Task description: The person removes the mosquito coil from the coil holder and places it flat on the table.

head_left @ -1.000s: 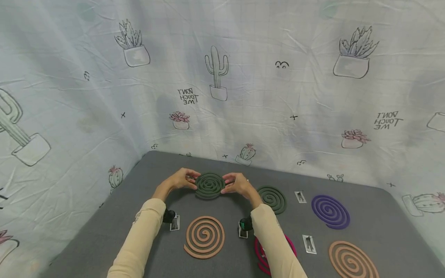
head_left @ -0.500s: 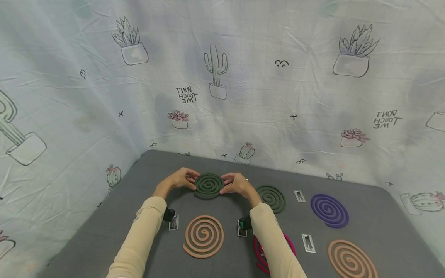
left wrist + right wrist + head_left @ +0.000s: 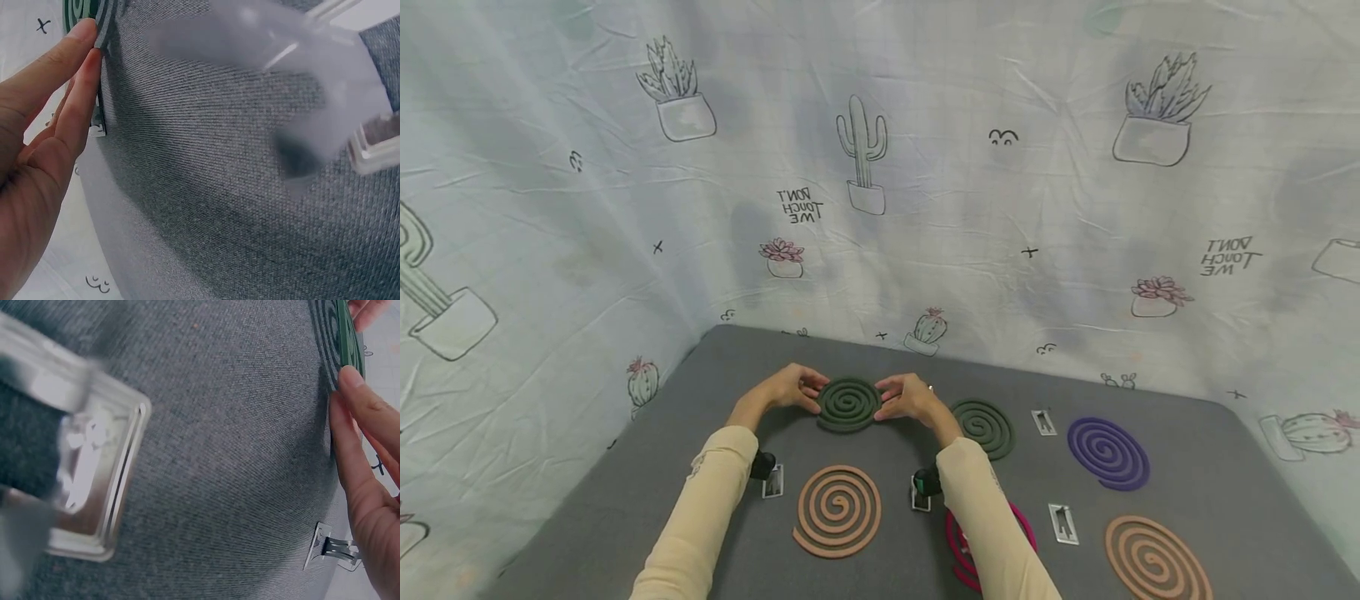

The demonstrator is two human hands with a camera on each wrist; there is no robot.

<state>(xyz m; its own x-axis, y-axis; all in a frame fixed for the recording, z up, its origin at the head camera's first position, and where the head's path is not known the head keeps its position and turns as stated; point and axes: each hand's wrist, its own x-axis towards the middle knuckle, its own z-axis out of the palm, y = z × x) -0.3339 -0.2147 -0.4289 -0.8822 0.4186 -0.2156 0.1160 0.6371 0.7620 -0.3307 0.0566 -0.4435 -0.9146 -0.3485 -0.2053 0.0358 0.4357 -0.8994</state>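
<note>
A dark green mosquito coil [image 3: 848, 403] lies flat between my two hands near the back of the grey cloth, its shadow falling on the cloth. The left hand [image 3: 792, 388] pinches its left edge with thumb and fingertips; in the left wrist view the coil [image 3: 80, 9] shows only at the top corner. From the other side, my right hand [image 3: 912, 397] pinches the right edge, and the right wrist view shows the coil [image 3: 344, 337] edge-on. Closer to me is an orange-tan coil [image 3: 838, 512], between two small metal stands. Whether the green coil touches the cloth I cannot tell.
Another green coil [image 3: 982, 428], a purple coil [image 3: 1108, 453], a second tan coil [image 3: 1157, 558] and a red coil [image 3: 952, 537], partly under the right sleeve, lie to the right. Metal stands [image 3: 1063, 524] sit among them. A printed curtain [image 3: 955, 217] hangs behind.
The green coil has sunk slightly between the hands. Both hands keep their hold and have barely moved; the view has shifted a little.
</note>
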